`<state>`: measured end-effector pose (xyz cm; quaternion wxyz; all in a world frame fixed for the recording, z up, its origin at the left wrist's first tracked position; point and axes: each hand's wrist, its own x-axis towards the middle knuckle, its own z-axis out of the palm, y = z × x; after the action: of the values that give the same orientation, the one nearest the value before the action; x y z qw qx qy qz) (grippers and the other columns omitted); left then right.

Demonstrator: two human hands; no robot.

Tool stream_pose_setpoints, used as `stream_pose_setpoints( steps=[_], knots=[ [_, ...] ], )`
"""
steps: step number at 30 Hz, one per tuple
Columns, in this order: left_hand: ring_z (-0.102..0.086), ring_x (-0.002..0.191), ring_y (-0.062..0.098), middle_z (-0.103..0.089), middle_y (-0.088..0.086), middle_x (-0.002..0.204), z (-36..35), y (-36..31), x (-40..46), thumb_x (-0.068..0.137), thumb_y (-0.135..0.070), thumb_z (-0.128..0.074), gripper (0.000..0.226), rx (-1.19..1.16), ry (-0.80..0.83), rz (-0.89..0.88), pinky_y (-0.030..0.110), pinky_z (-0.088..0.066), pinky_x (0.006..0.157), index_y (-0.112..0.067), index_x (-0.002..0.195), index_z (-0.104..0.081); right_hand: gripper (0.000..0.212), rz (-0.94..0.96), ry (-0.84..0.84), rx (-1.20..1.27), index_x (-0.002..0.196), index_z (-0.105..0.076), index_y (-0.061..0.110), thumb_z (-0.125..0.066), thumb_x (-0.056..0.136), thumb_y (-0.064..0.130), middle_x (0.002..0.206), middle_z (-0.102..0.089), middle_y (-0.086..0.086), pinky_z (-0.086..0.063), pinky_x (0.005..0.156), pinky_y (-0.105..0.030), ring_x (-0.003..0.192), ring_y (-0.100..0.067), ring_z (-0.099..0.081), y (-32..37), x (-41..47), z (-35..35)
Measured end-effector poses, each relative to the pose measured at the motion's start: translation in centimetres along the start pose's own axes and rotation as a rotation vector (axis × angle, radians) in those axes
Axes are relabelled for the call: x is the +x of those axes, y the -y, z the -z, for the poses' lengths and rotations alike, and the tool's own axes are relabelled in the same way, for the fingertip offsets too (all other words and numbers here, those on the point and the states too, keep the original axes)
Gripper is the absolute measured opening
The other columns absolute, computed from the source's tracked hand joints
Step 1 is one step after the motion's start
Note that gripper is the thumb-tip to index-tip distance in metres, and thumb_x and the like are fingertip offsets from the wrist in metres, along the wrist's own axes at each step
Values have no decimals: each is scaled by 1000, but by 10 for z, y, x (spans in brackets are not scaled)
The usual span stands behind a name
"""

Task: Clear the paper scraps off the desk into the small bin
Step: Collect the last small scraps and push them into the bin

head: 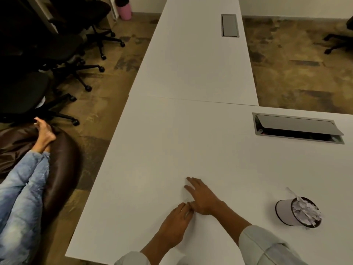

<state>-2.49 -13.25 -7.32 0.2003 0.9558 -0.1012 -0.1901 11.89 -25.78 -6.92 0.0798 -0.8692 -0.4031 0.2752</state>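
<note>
Both my hands rest on the white desk [152, 150] near its front middle. My right hand [200, 197] lies flat, palm down, fingers spread and pointing away to the left. My left hand [177, 220] meets it at the thumb, fingertips pinched together; tiny pale paper scraps [186, 200] show faintly between the two hands, hard to make out against the desk. The small bin [286, 213], white with a dark rim, stands to the right, about an arm's width from my hands, filled with white paper scraps [305, 209].
An open cable hatch [298, 129] is set into the desk at the back right. A second desk [194, 54] with a closed hatch adjoins behind. On the left, a seated person's legs [24, 178] lie on a brown beanbag [63, 159]. Black office chairs and a pink bin [124, 8] stand beyond.
</note>
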Motion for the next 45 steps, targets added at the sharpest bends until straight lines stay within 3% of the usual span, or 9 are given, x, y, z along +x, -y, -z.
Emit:
stream_pose_setpoints(
  steps=[4, 7, 13, 16, 20, 25, 31, 34, 45],
  knots=[
    [-50, 119, 13, -55, -3, 130, -13, 3, -6, 90, -18, -53, 37, -89, -15, 27, 25, -46, 99, -19, 127, -52, 63, 112, -29, -12, 148, -32, 14, -45, 90, 36, 161, -18, -11, -21, 120, -42, 147, -30, -19, 13, -35, -28],
    [-50, 88, -21, -56, -42, 92, -5, -2, -19, 77, -60, -44, 21, 138, -57, 187, -4, -40, 75, -55, 94, -57, 55, 191, -96, -107, 133, -54, 15, -63, 79, 26, 143, -51, -10, -49, 102, -33, 128, -28, -51, 15, -63, -47],
    [-60, 60, 3, -62, -10, 64, -4, -5, -8, 40, -20, -91, 31, 158, 13, 86, 12, -43, 38, -22, 57, -65, 38, 38, -70, -133, 71, -71, 25, -90, 39, 21, 75, -64, 12, -38, 32, -14, 67, -5, -61, 23, -90, -56],
    [-57, 52, 3, -59, -10, 56, 8, -6, 2, 38, -13, -91, 32, 115, -38, 123, 13, -42, 38, -22, 49, -62, 29, -94, -128, -44, 65, -70, 25, -91, 45, 21, 68, -62, 11, -41, 40, -15, 63, -4, -59, 26, -90, -49],
    [-66, 74, 14, -72, 1, 78, 23, -7, 15, 73, -5, -71, 9, -135, -133, 241, 18, -51, 67, -14, 73, -74, 23, -355, -350, 376, 105, -75, 16, -58, 91, 10, 105, -73, 0, -50, 83, -16, 97, -13, -66, 18, -94, -40],
    [-71, 82, 18, -77, 7, 89, 59, -15, 46, 83, -5, -65, 14, -320, -315, 371, 16, -50, 76, -8, 89, -77, 13, -586, -610, 737, 78, -77, 17, -74, 78, 4, 76, -76, 6, -51, 67, -4, 66, 2, -68, -19, -137, -7],
    [-71, 65, 14, -77, 7, 78, 91, -75, 107, 82, -8, -70, 8, -435, -277, 244, 10, -51, 61, -10, 84, -77, 10, -795, -888, 842, 76, -74, 16, -77, 76, 6, 73, -73, 6, -55, 71, -21, 68, -5, -68, -80, -216, 47],
    [-71, 69, 12, -77, 6, 82, 91, -133, 139, 80, -6, -68, 11, -493, -248, 128, 1, -47, 61, -9, 85, -77, 8, -890, -987, 768, 77, -76, 20, -79, 75, 13, 70, -71, 10, -47, 67, -9, 68, -2, -66, -110, -250, 67],
    [-58, 62, 18, -72, 14, 74, 73, -297, 211, 74, 1, -55, 20, -512, -55, -151, 21, -47, 56, -4, 79, -74, 16, -924, -850, 614, 87, -78, 15, -65, 84, 5, 87, -76, 0, -51, 68, -16, 73, -12, -68, -167, -280, 87]
  ],
)
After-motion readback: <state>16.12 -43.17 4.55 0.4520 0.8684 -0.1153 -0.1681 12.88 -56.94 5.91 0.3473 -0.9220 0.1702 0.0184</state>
